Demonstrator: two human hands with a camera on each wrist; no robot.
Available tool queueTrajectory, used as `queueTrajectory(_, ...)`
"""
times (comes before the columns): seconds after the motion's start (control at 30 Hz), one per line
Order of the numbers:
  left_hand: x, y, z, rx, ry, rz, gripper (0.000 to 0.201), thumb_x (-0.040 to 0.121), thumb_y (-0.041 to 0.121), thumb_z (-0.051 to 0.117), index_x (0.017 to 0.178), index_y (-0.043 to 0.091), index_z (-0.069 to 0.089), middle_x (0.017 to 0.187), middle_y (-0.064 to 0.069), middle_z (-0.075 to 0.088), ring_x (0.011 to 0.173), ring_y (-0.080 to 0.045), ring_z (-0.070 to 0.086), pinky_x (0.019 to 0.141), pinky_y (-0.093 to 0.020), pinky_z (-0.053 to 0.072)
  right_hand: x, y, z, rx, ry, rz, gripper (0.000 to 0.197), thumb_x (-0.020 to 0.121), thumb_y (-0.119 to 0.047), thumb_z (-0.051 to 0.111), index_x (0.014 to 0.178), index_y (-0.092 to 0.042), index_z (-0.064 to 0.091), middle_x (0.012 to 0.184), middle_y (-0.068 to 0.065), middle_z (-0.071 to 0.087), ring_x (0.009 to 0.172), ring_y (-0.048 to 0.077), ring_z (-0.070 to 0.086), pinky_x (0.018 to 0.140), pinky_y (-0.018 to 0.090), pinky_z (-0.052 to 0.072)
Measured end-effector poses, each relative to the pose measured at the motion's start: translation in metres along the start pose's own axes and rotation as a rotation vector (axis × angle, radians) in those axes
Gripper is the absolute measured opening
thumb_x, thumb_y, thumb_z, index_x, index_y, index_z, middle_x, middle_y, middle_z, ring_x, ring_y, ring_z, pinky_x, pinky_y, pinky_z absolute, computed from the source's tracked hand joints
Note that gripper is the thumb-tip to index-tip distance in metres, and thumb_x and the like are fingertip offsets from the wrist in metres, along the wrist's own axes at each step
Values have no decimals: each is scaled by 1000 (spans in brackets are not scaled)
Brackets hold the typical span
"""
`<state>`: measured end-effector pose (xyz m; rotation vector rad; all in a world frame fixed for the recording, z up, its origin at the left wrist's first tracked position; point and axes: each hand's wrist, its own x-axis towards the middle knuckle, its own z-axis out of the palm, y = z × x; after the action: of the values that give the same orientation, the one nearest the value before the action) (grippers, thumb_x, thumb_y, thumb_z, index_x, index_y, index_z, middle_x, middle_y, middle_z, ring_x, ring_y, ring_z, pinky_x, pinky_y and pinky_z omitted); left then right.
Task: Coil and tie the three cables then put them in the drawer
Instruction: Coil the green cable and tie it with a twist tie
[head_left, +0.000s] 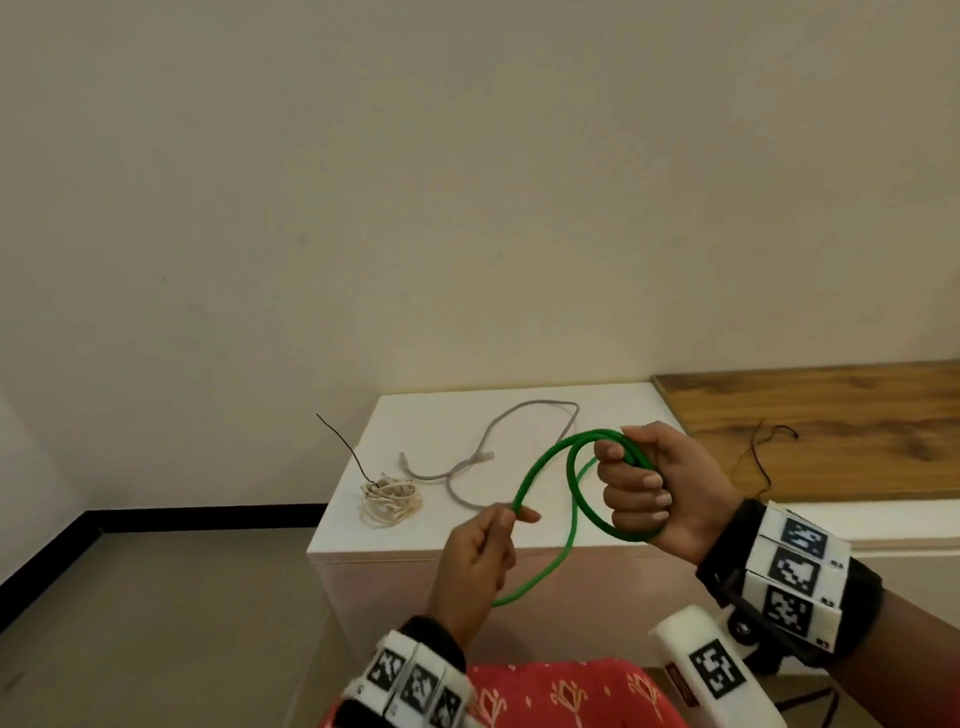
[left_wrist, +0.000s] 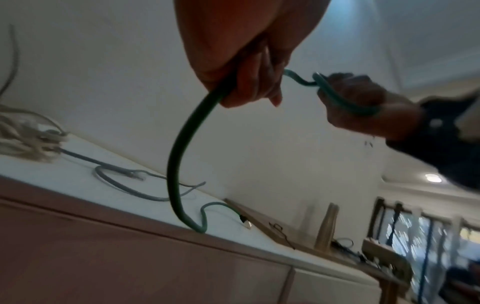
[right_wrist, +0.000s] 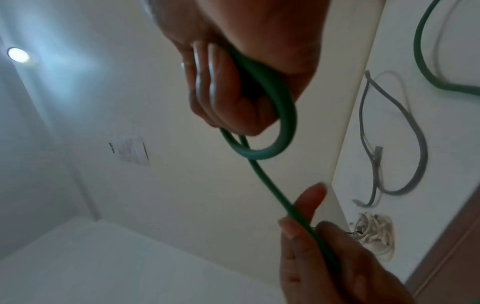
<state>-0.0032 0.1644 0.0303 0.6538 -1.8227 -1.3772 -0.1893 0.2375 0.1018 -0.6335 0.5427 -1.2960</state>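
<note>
My right hand (head_left: 636, 480) grips a coil of the green cable (head_left: 540, 470) above the white cabinet top (head_left: 467, 415). My left hand (head_left: 493, 525) pinches the same green cable (right_wrist: 270, 185) a short way along, in front of the cabinet edge. From the left hand (left_wrist: 246, 82) the green cable (left_wrist: 176, 154) hangs down to the cabinet edge, and its free end lies on the top. A grey cable (head_left: 498, 441) lies loose on the cabinet top. A coiled cream cable (head_left: 392, 501) sits at its left, with a thin dark wire sticking up from it.
A wooden board (head_left: 810, 431) adjoins the cabinet on the right, with a thin black wire (head_left: 763, 457) on it. The cabinet front (left_wrist: 130, 257) shows drawer seams. A wall stands behind. Floor lies to the left. A white device (head_left: 711, 670) hangs below my right wrist.
</note>
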Motion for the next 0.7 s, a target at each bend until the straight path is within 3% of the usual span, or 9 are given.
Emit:
queueTrajectory(0.1, -6, -12, 12, 213, -49, 70, 33, 88, 39, 35, 117, 41, 52, 46, 13, 41, 45, -2, 35, 48, -14, 29, 1, 2, -2, 128, -74, -63, 13, 74, -20, 64, 69, -10, 57, 42, -4, 44, 36, 8, 21, 32, 19, 33)
queueTrajectory(0.17, -9, -13, 20, 403, -153, 104, 49, 89, 33, 33, 138, 41, 26, 53, 13, 45, 52, -3, 40, 55, -22, 35, 1, 4, 3, 166, 2, -151, 14, 77, -20, 59, 68, -10, 56, 43, -4, 42, 35, 7, 21, 32, 19, 31)
queueTrajectory(0.23, -12, -8, 30, 584, -251, 120, 66, 93, 23, 34, 141, 35, -10, 67, 9, 49, 63, -12, 49, 67, -29, 44, 2, 6, 9, 138, 163, -277, 24, 83, -27, 50, 65, -12, 53, 43, -6, 36, 31, 6, 24, 31, 18, 29)
queueTrajectory(0.27, -14, -6, 34, 614, -278, 111, 71, 94, 18, 35, 139, 33, -18, 72, 3, 52, 67, -15, 52, 72, -31, 46, 2, 7, 13, 108, 210, -334, 28, 87, -30, 43, 67, -13, 51, 45, -6, 34, 32, 6, 28, 32, 17, 30)
queueTrajectory(0.33, -16, -3, 41, 621, -313, 73, 73, 94, 14, 37, 141, 33, -16, 76, -3, 57, 70, -16, 54, 74, -30, 48, 4, 11, 17, 33, 245, -419, 29, 88, -33, 38, 71, -14, 49, 49, -5, 36, 37, 7, 33, 38, 18, 35)
queueTrajectory(0.4, -18, -3, 47, 621, -323, 14, 63, 96, 17, 36, 145, 32, -2, 83, -11, 63, 75, -21, 59, 77, -32, 48, 6, 14, 16, -88, 247, -478, 25, 86, -33, 39, 75, -13, 48, 52, -4, 38, 43, 9, 36, 45, 20, 38)
queueTrajectory(0.5, -22, -1, 55, 666, -298, -85, 47, 98, 18, 34, 142, 22, 20, 97, -15, 65, 92, -28, 62, 83, -34, 48, 6, 17, 8, -303, 216, -554, 30, 80, -43, 58, 79, -13, 51, 56, -4, 44, 50, 10, 43, 55, 22, 43)
queueTrajectory(0.6, -26, 9, 55, 773, -341, -69, 45, 99, 22, 32, 142, 23, 19, 117, -13, 61, 106, -24, 58, 91, -32, 44, 7, 26, -2, -526, 190, -592, 51, 66, -55, 71, 84, -11, 52, 59, -7, 49, 56, 9, 47, 59, 18, 46)
queueTrajectory(0.7, -25, 13, 49, 841, -389, 53, 39, 99, 24, 32, 137, 19, 27, 113, -14, 62, 101, -30, 58, 85, -37, 46, 6, 37, -5, -968, 198, -645, 32, 82, -42, 56, 81, -10, 51, 62, -8, 50, 58, 4, 47, 61, 13, 41)
